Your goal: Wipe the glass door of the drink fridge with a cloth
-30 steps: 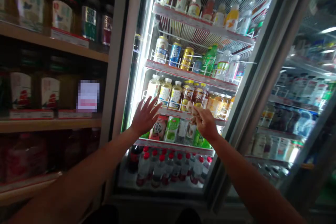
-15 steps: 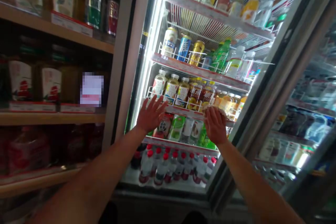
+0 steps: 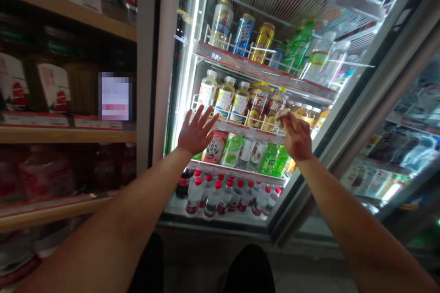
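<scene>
Pale cloth is bunched up in your right hand, fingers curled round it, in front of the yellow-capped bottles. Your left hand is splayed wide and empty near the white-capped bottles, can't tell if it's touching anything tbh.

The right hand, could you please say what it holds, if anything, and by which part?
The right hand holds a pale, bunched cloth between its fingers; which part cannot be told.
</scene>
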{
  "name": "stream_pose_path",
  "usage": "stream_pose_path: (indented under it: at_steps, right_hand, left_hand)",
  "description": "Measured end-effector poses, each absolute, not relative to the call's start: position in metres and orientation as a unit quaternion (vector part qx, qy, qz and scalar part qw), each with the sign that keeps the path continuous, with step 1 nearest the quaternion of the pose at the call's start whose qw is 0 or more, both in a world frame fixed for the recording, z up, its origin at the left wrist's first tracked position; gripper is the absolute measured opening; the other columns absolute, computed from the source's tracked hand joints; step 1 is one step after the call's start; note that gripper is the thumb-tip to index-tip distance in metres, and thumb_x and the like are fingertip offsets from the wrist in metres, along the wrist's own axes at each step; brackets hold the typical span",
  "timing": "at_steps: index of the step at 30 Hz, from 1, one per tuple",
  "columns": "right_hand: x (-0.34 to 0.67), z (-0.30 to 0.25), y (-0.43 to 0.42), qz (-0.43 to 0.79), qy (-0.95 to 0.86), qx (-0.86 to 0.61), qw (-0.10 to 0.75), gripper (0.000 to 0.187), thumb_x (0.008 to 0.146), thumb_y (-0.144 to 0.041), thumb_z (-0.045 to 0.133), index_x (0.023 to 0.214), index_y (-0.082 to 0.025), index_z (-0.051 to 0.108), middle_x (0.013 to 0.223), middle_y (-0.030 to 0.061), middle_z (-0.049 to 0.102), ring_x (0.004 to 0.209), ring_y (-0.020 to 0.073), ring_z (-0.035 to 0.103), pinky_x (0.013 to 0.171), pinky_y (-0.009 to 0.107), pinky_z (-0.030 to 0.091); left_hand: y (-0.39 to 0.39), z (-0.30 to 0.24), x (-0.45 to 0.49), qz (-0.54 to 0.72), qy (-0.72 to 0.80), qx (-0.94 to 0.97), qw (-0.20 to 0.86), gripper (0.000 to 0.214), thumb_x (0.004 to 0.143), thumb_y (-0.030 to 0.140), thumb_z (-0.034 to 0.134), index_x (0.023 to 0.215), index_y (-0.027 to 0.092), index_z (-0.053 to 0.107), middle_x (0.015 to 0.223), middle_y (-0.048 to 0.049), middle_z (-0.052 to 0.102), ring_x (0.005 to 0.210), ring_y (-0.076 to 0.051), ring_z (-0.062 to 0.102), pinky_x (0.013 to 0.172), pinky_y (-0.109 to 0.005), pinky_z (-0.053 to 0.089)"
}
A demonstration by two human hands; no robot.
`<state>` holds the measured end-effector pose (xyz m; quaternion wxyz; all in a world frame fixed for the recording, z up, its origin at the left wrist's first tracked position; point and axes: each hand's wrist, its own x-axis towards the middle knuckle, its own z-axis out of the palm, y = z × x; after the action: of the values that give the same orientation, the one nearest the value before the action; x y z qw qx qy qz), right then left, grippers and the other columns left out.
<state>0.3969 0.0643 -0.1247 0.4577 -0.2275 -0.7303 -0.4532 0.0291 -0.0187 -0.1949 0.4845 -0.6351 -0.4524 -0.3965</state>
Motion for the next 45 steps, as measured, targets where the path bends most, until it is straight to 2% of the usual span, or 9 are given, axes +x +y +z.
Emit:
stream_pose_path:
  at_steps: [5,8,13,20,23,27,34,40,45]
  right_hand:
    - [0.393,-0.101,0.079,-0.42,-0.642,-0.232,0.598,0.049,0.106,-0.027,0.037,0.155,-0.025,0.043,0.153,0.01,0.05,0.139,0.0287,0.049,0.115,0.053,0.041]
    - [0.377,-0.137,0.07,-0.419,-0.691,-0.239,0.538,0.06,0.105,-0.031,0.042,0.162,-0.022,0.025,0.161,0.0128,0.039,0.151,0.0322,0.033,0.12,0.056,0.035]
    - [0.38,-0.145,0.061,-0.472,-0.766,-0.183,0.396,0.062,0.104,-0.028,0.047,0.162,-0.028,0.024,0.156,0.0073,0.047,0.149,0.0257,0.038,0.123,0.047,0.03]
    - [0.368,-0.109,0.069,-0.429,-0.657,-0.269,0.558,0.058,0.107,-0.028,0.034,0.163,-0.028,0.018,0.163,0.0073,0.036,0.15,0.0297,0.035,0.122,0.056,0.031]
    - [0.352,-0.135,0.056,-0.418,-0.713,-0.249,0.505,0.065,0.106,-0.03,0.036,0.164,-0.021,0.01,0.166,0.0117,0.027,0.155,0.0329,0.024,0.123,0.059,0.03]
    - [0.353,-0.121,0.051,-0.405,-0.784,-0.227,0.413,0.059,0.106,-0.025,0.032,0.163,-0.021,0.019,0.165,0.0103,0.031,0.156,0.0293,0.021,0.126,0.055,0.027]
    - [0.356,-0.104,0.068,-0.37,-0.683,-0.202,0.596,0.055,0.107,-0.022,0.031,0.161,-0.023,0.026,0.166,0.008,0.03,0.157,0.0283,0.017,0.127,0.057,0.023]
    - [0.346,-0.15,0.053,-0.386,-0.838,-0.135,0.36,0.056,0.102,-0.019,0.043,0.157,-0.029,0.037,0.155,0.0037,0.049,0.153,0.0221,0.03,0.127,0.048,0.029]
    - [0.349,-0.089,0.071,-0.385,-0.719,-0.223,0.533,0.053,0.106,-0.023,0.031,0.158,-0.023,0.035,0.16,0.0078,0.041,0.153,0.0269,0.029,0.126,0.055,0.027]
  left_hand:
    - [-0.018,-0.195,0.029,-0.402,-0.458,-0.645,0.462,0.06,0.103,0.037,0.048,0.16,0.029,0.032,0.165,-0.0063,0.026,0.155,-0.029,0.013,0.127,-0.054,0.008]
    - [-0.019,-0.195,0.029,-0.4,-0.458,-0.643,0.465,0.059,0.103,0.037,0.047,0.16,0.028,0.032,0.165,-0.0068,0.026,0.155,-0.029,0.013,0.127,-0.054,0.007]
    - [-0.019,-0.195,0.03,-0.393,-0.457,-0.636,0.482,0.059,0.103,0.036,0.046,0.16,0.027,0.033,0.165,-0.007,0.026,0.155,-0.028,0.011,0.127,-0.052,0.006]
    - [-0.02,-0.195,0.03,-0.392,-0.474,-0.642,0.458,0.058,0.103,0.038,0.046,0.16,0.029,0.033,0.166,-0.0047,0.024,0.155,-0.029,0.012,0.127,-0.052,0.006]
    - [-0.02,-0.195,0.03,-0.396,-0.476,-0.649,0.442,0.059,0.103,0.038,0.047,0.16,0.03,0.032,0.166,-0.0043,0.024,0.155,-0.03,0.013,0.127,-0.054,0.005]
    - [-0.019,-0.194,0.03,-0.392,-0.482,-0.647,0.442,0.059,0.103,0.038,0.048,0.159,0.031,0.033,0.166,-0.0041,0.025,0.155,-0.03,0.013,0.127,-0.054,0.006]
    - [-0.019,-0.195,0.03,-0.393,-0.48,-0.648,0.442,0.059,0.103,0.039,0.046,0.159,0.03,0.033,0.166,-0.0042,0.024,0.155,-0.029,0.011,0.127,-0.054,0.006]
    - [-0.018,-0.195,0.029,-0.388,-0.466,-0.639,0.474,0.058,0.103,0.037,0.046,0.159,0.028,0.034,0.165,-0.0058,0.026,0.155,-0.028,0.011,0.127,-0.053,0.007]
    - [-0.02,-0.195,0.029,-0.383,-0.474,-0.633,0.478,0.053,0.106,0.04,0.04,0.157,0.025,0.038,0.166,-0.004,0.024,0.156,-0.028,0.011,0.127,-0.052,0.008]
